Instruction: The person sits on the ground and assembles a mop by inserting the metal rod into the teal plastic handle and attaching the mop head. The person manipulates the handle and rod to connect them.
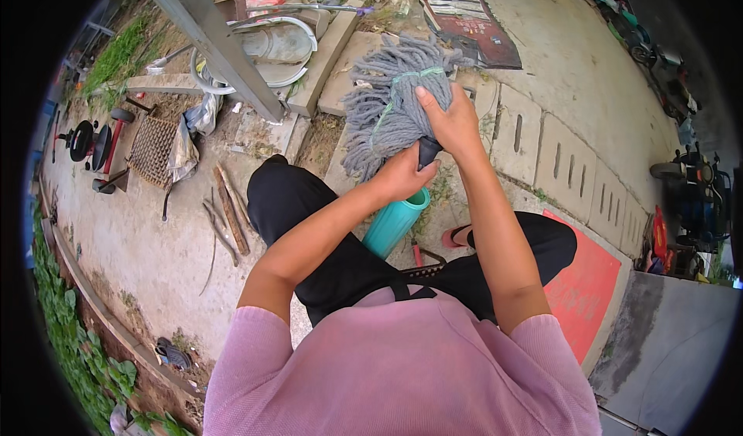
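Your pink top fills the near edge, and your black trousers [309, 204] bend beneath your forearms. Just above your knees stands the mop: its teal handle [396, 221] rises between your legs to a dark collar [428, 151]. Your left hand [402, 174] is closed around that collar from the left; your right hand [453, 123] grips the base of the grey mop head [391, 103] — thumb pressed into the strands. Beyond the mop head lie concrete drain slabs [553, 153] to its right, a metal basin [271, 49] to its left, and a dark mat [464, 14] farther off.
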A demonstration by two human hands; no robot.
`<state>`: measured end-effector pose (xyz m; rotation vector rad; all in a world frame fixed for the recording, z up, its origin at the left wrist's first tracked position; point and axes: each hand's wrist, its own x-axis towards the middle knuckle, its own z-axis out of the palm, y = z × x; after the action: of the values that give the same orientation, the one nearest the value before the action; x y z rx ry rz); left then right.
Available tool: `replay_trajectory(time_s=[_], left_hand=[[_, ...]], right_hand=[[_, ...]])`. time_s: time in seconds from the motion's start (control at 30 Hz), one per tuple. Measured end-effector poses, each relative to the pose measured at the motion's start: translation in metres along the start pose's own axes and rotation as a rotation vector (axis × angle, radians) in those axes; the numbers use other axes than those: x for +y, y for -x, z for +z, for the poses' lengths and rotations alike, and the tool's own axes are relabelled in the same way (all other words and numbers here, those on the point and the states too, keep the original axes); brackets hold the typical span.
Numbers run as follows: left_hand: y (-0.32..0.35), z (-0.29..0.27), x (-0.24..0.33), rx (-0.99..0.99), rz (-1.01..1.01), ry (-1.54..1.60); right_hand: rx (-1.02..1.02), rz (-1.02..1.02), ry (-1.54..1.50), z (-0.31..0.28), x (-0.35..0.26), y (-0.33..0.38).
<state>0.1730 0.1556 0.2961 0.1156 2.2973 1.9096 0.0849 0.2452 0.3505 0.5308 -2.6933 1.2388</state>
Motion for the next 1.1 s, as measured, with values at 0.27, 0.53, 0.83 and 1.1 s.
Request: replay_trajectory(time_s=[0.27,0.53,0.83,1.1], left_hand=[[0.011,0.003,0.001,-0.097,0.012,0.019],[0.013,-0.007,0.000,-0.112,0.002,0.190],[-0.019,-0.061,0.003,0.215,-0.166,0.538],[-0.025,-0.048,-0.017,0.136,0.080,0.251]], right_hand=[[-0.231,-0.038,-0.213,-0.005,-0.003,-0.011],[-0.299,-0.029,0.100,0.008,-0.015,-0.025],[-0.109,-0.048,-0.255,-0.005,0.031,-0.004],[-0.276,0.142,-0.464,0.047,0.057,0.077]])
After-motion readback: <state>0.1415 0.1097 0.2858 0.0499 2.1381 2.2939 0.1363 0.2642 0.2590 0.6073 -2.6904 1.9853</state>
